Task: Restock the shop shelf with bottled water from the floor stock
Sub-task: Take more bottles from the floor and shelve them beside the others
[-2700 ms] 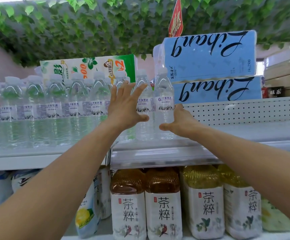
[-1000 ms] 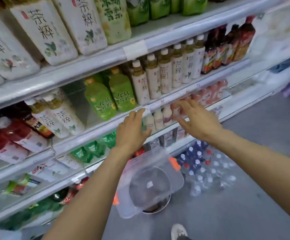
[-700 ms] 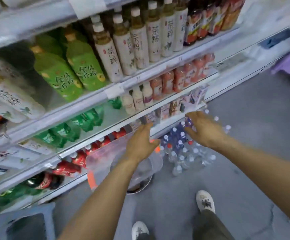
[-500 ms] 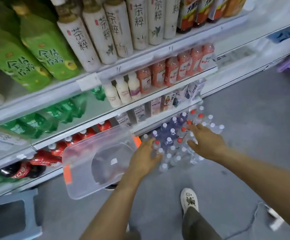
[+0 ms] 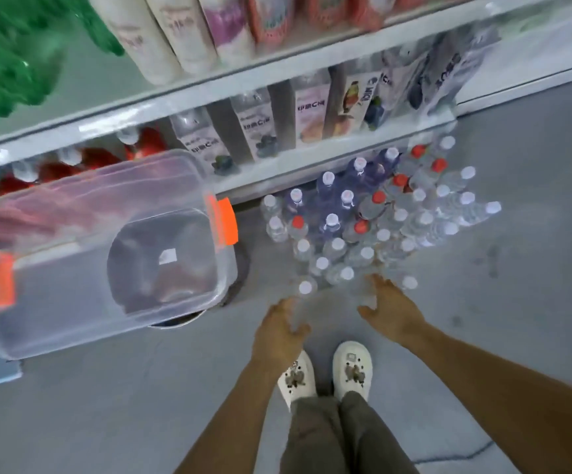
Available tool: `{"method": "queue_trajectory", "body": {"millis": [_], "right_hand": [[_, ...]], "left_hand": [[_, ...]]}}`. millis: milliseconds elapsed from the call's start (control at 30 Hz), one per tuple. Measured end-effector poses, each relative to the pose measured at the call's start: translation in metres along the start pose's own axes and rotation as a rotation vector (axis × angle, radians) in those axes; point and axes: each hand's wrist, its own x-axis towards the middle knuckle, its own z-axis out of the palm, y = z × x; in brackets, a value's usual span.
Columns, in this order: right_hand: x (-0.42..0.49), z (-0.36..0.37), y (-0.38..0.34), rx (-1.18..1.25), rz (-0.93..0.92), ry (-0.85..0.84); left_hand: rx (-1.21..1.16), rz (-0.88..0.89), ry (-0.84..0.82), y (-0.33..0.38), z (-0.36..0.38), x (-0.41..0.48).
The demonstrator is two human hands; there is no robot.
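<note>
Both hands hang open and empty over the near edge of the cluster of clear plastic water bottles with white, red and blue-tinted tops [image 5: 373, 217] standing on the grey floor [image 5: 517, 302]. The left hand [image 5: 279, 331] and right hand [image 5: 388, 307] have no grip on anything, so this round's pickup is not yet made and plenty of stock remains. Behind the cluster runs the white bottom shelf edge [image 5: 312, 162]; left of it sits a clear plastic lidded tub with orange latches [image 5: 72, 268]. Right of the cluster the floor lies open.
</note>
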Motion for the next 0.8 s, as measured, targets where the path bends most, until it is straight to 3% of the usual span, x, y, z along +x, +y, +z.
{"method": "queue_trajectory", "body": {"millis": [200,500,667,800], "right_hand": [[0.117,0.091,0.054,0.290,0.140,0.055],[0.221,0.171,0.075,0.597,0.013,0.350],[0.228,0.172,0.079,0.526,0.012,0.408],[0.206,0.155,0.081,0.416,0.000,0.349]], "left_hand": [[-0.086,-0.108,0.018,-0.072,0.082,0.113],[-0.100,-0.005,0.146,-0.109,0.141,0.234],[-0.017,0.051,0.251,-0.107,0.141,0.237],[-0.067,0.017,0.254,-0.092,0.129,0.218]]}}
